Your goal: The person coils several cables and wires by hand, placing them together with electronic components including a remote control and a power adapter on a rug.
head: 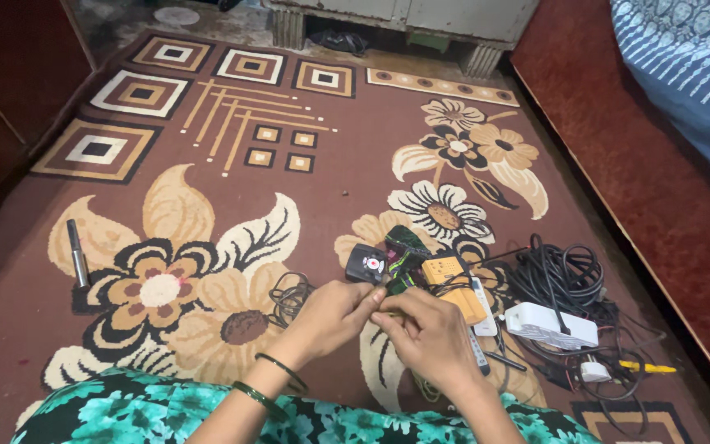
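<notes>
Both hands meet low in the middle of the head view, over a flowered maroon carpet [355, 173]. My left hand [330, 316] and my right hand [429, 333] pinch a thin cord or strip [388, 308] between their fingertips. It leads up to a dark green and black cloth bundle [403, 255]. Just beyond lie a small black device with a round red mark [366, 265] and an orange-yellow box [454, 284]. What the fingers enclose is partly hidden. Two green bangles [277, 382] circle my left wrist.
A coil of black cables [564, 275], a white adapter box [552, 325], a white plug [595, 372] and a yellow pen-like stick [647, 367] lie at right. Thin dark wires [289, 296] sit left of the hands. A black marker-like tool [77, 253] lies far left. A bed edge [618, 140] borders the right.
</notes>
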